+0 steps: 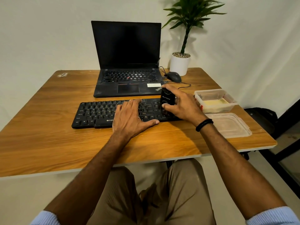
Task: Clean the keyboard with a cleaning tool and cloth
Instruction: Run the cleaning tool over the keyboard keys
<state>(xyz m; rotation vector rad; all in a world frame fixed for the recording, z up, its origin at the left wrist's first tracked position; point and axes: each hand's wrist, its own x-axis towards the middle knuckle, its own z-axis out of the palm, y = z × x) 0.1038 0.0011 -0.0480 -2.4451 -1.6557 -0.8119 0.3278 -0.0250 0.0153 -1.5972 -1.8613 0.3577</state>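
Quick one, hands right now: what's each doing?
Left hand: open, fingers resting flat on the keyboard.
Right hand: closed around the black cleaning tool, at the keyboard's right end.

The keyboard (97,113) is shown in black with white key legends, the cleaning tool (167,99) in black with pale lettering, and the laptop (126,46) in black, marked by a red pointing nub, thin red lines above the trackpad and a white sticker. The table (48,143) is rendered in orange-brown wood grain with a pale edge, the mouse (174,76) in dark grey, and the pot (179,65) in white beneath green leaves (191,12) and speckled pebbles (181,54). A pale yellow cloth (214,102) is seen through the clear container (211,91), the lid (230,125) is translucent, the wristband (204,125) is black, the trousers (162,192) are khaki, and the sleeves (274,215) are light blue with fine stripes.
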